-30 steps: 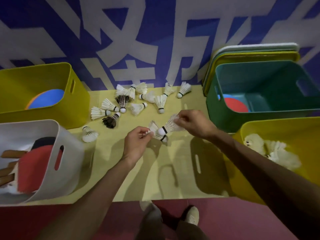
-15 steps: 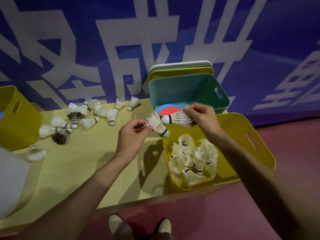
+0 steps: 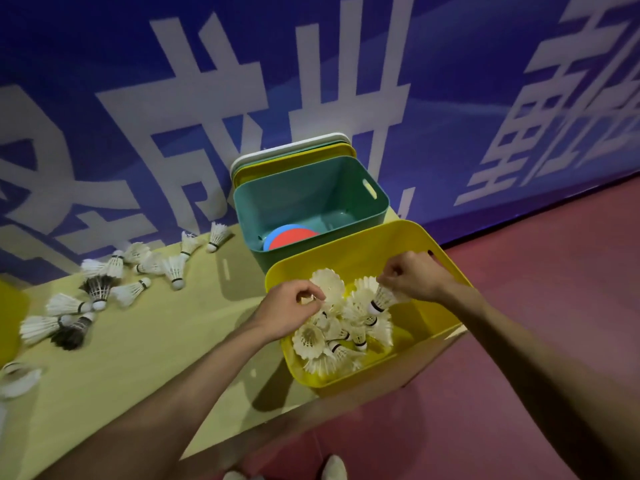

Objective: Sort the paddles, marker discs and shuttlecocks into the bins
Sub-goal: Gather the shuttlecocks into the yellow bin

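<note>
A yellow bin at the table's right end holds a pile of white shuttlecocks. Both my hands are over it. My right hand pinches the feathers of a white shuttlecock, whose cork points down into the pile. Above the bin's left rim, my left hand has its fingers curled with white feather tips pinched at the fingertips; the body of that shuttlecock is hidden. Several loose shuttlecocks, two of them dark, lie on the table's far left. Red and blue marker discs lie in the teal bin.
The yellow-green table runs along a blue wall with white characters. Bin lids lean behind the teal bin. Another yellow bin shows at the left edge. Red floor lies to the right, with my shoes below.
Both hands carried their shuttlecocks right from the table's middle and lowered them into the yellow bin. My view swung right; the white paddle bin has left the frame.
</note>
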### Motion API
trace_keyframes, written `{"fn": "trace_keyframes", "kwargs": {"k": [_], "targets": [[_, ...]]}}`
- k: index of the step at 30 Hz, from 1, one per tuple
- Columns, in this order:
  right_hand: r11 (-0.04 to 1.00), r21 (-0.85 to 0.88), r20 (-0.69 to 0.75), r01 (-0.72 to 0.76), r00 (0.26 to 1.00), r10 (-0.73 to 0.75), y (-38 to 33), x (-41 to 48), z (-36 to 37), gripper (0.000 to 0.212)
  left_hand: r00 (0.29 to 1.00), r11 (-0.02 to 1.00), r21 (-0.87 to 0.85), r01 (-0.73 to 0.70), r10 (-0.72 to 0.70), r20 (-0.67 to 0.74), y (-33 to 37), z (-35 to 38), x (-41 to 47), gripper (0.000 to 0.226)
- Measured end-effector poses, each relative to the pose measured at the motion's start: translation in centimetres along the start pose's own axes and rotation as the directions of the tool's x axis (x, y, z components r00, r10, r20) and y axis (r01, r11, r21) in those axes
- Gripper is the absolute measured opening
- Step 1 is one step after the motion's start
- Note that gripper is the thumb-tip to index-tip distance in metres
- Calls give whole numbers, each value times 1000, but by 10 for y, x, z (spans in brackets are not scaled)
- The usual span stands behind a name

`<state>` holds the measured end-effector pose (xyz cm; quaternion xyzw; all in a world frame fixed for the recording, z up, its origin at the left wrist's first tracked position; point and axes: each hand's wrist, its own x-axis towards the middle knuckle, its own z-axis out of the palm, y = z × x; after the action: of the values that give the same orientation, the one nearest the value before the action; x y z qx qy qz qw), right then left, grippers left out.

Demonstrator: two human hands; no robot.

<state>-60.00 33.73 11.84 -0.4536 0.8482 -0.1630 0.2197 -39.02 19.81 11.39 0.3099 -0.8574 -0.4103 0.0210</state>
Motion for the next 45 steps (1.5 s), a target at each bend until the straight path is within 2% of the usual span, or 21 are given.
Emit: {"fn": "trace_keyframes", "kwargs": {"k": [2, 5, 12, 20, 24, 28, 36, 45], "targets": [[996, -91, 46, -7, 999, 11, 5, 2, 3, 22, 998, 999, 32, 6, -8, 69, 3, 3, 1, 18], [989, -144, 55, -14, 998, 22, 5, 4, 4, 21, 998, 999, 29, 24, -26, 62, 6, 2, 2, 18], [991, -102, 48, 86, 996, -82, -32, 16, 4, 17, 996, 994, -108, -10, 0, -90, 1, -22, -3, 19], [973, 25, 58, 227, 972, -228, -108, 36, 19, 15, 962, 966, -258, 8, -78, -261, -36, -70, -20, 21], [956, 73, 53, 286, 956, -290, -155, 51, 36, 12, 936, 937, -351, 8, -130, -326, -69, -103, -34, 18], [943, 64, 65, 326, 942, -330, -208, 70, 61, 10, 922, 894, -447, 43, -207, -326, -113, -140, -51, 16], [939, 102, 227, 328, 912, -343, -308, 104, 128, 15, 862, 826, -538, 169, -389, -326, -214, -204, -88, 16], [941, 104, 358, 322, 871, -337, -397, 134, 214, 19, 779, 709, -647, 281, -562, -278, -310, -231, -125, 21]]}}
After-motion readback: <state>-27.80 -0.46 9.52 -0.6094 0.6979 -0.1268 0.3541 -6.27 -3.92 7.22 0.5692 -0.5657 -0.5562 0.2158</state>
